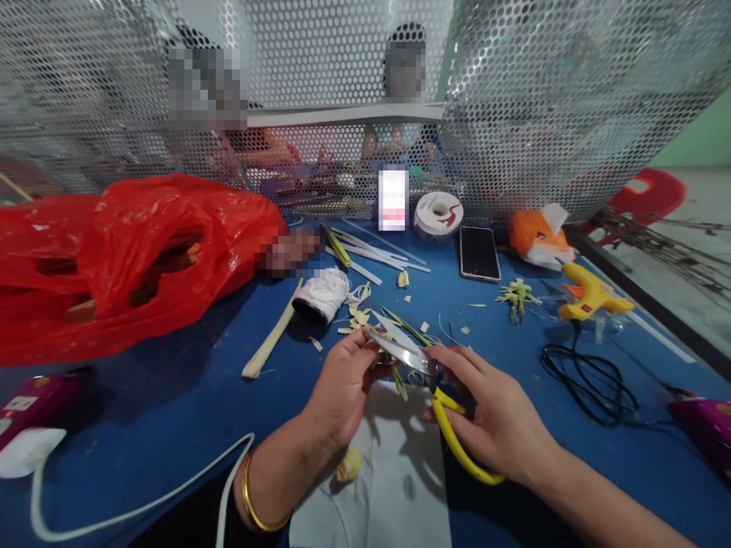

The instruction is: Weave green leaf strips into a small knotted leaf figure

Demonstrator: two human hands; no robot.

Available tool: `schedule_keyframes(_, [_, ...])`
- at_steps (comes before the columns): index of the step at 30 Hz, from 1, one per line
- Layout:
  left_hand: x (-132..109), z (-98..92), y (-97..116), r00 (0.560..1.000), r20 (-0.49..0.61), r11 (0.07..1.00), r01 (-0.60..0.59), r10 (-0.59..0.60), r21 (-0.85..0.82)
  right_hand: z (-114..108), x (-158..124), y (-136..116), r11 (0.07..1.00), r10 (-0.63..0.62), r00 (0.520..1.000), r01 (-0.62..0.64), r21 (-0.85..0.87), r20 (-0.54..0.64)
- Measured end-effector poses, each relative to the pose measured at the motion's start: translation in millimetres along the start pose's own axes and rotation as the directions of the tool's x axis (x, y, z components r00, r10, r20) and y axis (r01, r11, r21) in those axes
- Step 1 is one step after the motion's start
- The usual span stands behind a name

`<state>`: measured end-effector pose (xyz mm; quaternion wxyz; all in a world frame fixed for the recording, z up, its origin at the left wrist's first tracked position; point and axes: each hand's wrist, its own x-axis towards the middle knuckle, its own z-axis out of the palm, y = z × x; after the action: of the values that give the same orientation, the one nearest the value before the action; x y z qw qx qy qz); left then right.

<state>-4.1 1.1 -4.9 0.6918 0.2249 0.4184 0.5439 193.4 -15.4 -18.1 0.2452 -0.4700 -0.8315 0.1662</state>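
My right hand (pixel 502 415) grips a pair of scissors (pixel 451 440) with yellow handles. The blades are spread apart and point left toward my left hand (pixel 346 377). Closed in a pinch, the left fingers hold a small green plant piece (pixel 399 380), partly hidden behind the blades. Pale scraps (pixel 359 315) of plant material lie on the blue table just past the fingers. Below both hands is a white sheet (pixel 408 472), with a pale yellow bud-like piece (pixel 348 464) near its left side.
Left stand a red plastic bag (pixel 188 259), a pale stalk (pixel 268 342) and a spool of white thread (pixel 325 293). Farther back are white strips (pixel 377 255), a ribbon roll (pixel 438 215) and a phone (pixel 479 253). A yellow glue gun (pixel 594 293) with black cable lies right.
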Motion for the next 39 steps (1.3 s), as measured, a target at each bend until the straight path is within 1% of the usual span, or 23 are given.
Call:
schedule_keyframes(6, [-0.2,1.8,-0.7,0.999,-0.016,0.998,-0.044,0.044,0.041,3.5,-0.6,2.7,0.998,-0.045,0.999,0.043,0.041,0.031])
schedule_keyframes(12, [-0.7,1.0,-1.5,0.998,-0.040,0.997,-0.049,0.051,0.054,9.0,-5.0,5.0,0.996,-0.065,0.998,0.065,0.055,0.006])
schedule_keyframes(16, [-0.6,0.2,-0.9,0.998,-0.025,0.997,-0.055,0.057,0.059,11.1,-6.7,4.3,0.994,-0.057,0.998,0.058,0.090,-0.018])
schedule_keyframes(18, [-0.4,0.0,-0.2,0.998,-0.026,0.996,-0.058,0.060,0.064,13.1,-5.7,4.1,0.985,-0.017,1.000,0.021,0.172,-0.022])
schedule_keyframes(20, [-0.1,0.1,0.8,0.998,-0.033,0.996,-0.054,0.057,0.066,14.9,-3.8,4.9,0.949,0.057,0.998,-0.043,0.313,-0.036])
schedule_keyframes(23, [0.3,0.7,2.4,0.998,-0.037,0.997,-0.039,0.042,0.063,13.8,-0.7,8.0,0.834,0.218,0.975,-0.164,0.527,-0.042])
schedule_keyframes(25, [0.6,1.0,3.1,0.999,-0.040,0.998,-0.028,0.031,0.064,9.2,0.9,9.7,0.764,0.296,0.955,-0.216,0.608,-0.033])
schedule_keyframes(28, [0.6,0.8,3.1,0.999,-0.039,0.997,-0.004,0.007,0.072,-0.6,3.0,9.4,0.712,0.323,0.947,-0.238,0.660,-0.006])
schedule_keyframes(31, [-0.3,0.2,3.1,1.000,-0.004,0.996,0.031,-0.031,0.089,-7.5,5.3,7.2,0.697,0.341,0.940,-0.265,0.667,0.016])
schedule_keyframes(34, [-1.4,-0.4,3.4,0.997,0.038,0.991,0.059,-0.064,0.123,-8.9,7.6,6.1,0.683,0.403,0.915,-0.307,0.663,0.008])
schedule_keyframes(37, [-1.4,-1.1,3.5,0.998,-0.007,0.986,0.064,-0.064,0.155,-8.0,8.8,6.7,0.662,0.451,0.892,-0.332,0.672,-0.004])
schedule_keyframes(39, [-0.9,-1.4,3.5,0.998,-0.039,0.982,0.049,-0.043,0.180,-7.7,8.8,7.3,0.667,0.456,0.890,-0.337,0.664,-0.006])
